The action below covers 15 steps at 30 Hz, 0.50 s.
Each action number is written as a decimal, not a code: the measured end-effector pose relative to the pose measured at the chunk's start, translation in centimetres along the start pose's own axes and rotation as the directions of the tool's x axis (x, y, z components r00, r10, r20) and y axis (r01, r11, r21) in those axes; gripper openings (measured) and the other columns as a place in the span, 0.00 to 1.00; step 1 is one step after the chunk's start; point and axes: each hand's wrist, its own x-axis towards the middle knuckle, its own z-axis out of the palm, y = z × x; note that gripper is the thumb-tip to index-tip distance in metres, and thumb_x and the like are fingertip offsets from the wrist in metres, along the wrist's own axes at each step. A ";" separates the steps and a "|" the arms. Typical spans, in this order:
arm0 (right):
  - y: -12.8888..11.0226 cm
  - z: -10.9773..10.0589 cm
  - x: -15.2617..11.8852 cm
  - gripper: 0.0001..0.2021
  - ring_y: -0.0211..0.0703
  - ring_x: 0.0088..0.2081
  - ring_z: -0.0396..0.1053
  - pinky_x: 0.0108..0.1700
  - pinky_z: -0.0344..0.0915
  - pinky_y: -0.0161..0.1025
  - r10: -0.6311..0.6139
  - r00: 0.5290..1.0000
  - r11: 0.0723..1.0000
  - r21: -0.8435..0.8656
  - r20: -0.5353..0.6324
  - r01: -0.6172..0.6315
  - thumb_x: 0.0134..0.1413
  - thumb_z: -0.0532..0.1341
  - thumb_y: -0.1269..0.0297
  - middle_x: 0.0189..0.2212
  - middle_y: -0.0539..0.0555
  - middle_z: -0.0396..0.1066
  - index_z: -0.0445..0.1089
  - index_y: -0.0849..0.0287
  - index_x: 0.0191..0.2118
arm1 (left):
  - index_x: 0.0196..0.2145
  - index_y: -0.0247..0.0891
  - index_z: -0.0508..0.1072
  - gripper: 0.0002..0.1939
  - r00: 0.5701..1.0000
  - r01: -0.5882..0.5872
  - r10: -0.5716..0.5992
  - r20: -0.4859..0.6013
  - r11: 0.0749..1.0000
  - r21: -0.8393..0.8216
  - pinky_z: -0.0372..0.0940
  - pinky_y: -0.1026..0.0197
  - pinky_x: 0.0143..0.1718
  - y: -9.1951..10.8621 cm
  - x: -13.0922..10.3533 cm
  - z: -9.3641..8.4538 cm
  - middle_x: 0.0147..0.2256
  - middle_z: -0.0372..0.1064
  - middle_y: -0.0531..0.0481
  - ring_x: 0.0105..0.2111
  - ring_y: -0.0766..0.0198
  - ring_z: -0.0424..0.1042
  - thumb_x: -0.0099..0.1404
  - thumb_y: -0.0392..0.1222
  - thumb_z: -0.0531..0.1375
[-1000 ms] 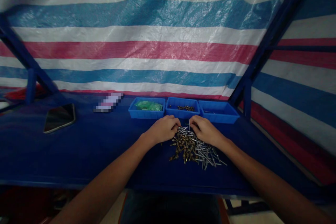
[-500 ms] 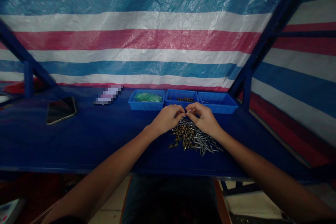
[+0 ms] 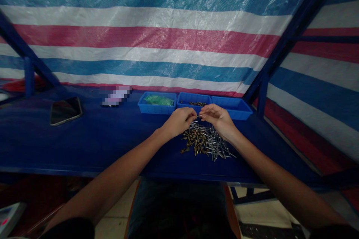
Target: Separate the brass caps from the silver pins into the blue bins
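Both of my hands meet just in front of the blue trays, above a heap of small metal parts. My left hand [image 3: 181,120] is closed in a pinch at one end of a thin metal pin [image 3: 199,115]. At the other end, my right hand [image 3: 220,121] pinches with thumb and forefinger, its other fingers loosely bent. Anything smaller at the fingertips is too fine to make out. Below the hands lie small brass-coloured parts [image 3: 196,141], with silver metal pins [image 3: 219,145] heaped to their right and behind them.
Three blue trays stand in a row: the left tray [image 3: 157,109] holds a green plastic bag [image 3: 159,100], the middle tray [image 3: 182,99] small brown parts [image 3: 198,103]; the right tray [image 3: 235,113] is partly hidden. A phone [image 3: 66,111] and a pixelated object [image 3: 116,96] lie leftward on the blue table [image 3: 112,140].
My hands have drawn slightly apart, and the thin pin shows between their fingertips. My right fingers have opened out a little. The whole view has shifted slightly.
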 end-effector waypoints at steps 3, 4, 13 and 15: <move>0.2 0.1 -0.1 0.12 0.39 0.34 0.71 0.37 0.69 0.40 0.034 0.998 0.999 0.017 0.053 -0.035 0.44 0.68 0.60 0.30 0.49 0.73 0.69 0.55 0.35 | 0.34 0.36 0.73 0.07 1.000 -0.021 0.021 -0.008 1.000 0.006 0.64 0.60 0.38 -0.1 0.0 0.1 0.30 0.70 0.50 0.32 0.63 0.69 0.64 0.34 0.54; 0.2 0.2 -0.1 0.12 0.39 0.34 0.71 0.36 0.69 0.39 0.045 0.997 0.999 0.026 0.059 -0.046 0.44 0.68 0.61 0.30 0.49 0.72 0.68 0.55 0.35 | 0.34 0.36 0.72 0.06 1.000 -0.024 0.024 -0.012 1.000 0.011 0.64 0.59 0.39 -0.2 0.1 0.2 0.30 0.70 0.50 0.32 0.63 0.69 0.64 0.33 0.55; -0.4 0.0 -0.4 0.12 0.39 0.36 0.72 0.38 0.72 0.41 0.067 0.994 0.992 0.101 0.081 -0.075 0.45 0.67 0.63 0.31 0.48 0.73 0.68 0.54 0.36 | 0.33 0.36 0.71 0.06 0.999 -0.034 0.034 -0.022 0.999 0.030 0.64 0.59 0.40 -0.2 0.2 0.0 0.30 0.69 0.50 0.33 0.63 0.69 0.64 0.32 0.55; -0.4 0.0 -0.4 0.11 0.39 0.36 0.72 0.38 0.72 0.41 0.058 0.994 0.991 0.112 0.093 -0.069 0.46 0.67 0.63 0.30 0.48 0.73 0.68 0.54 0.36 | 0.33 0.36 0.71 0.06 0.999 -0.035 0.035 -0.021 0.999 0.022 0.64 0.59 0.40 -0.2 0.1 0.0 0.30 0.69 0.50 0.33 0.63 0.69 0.64 0.31 0.55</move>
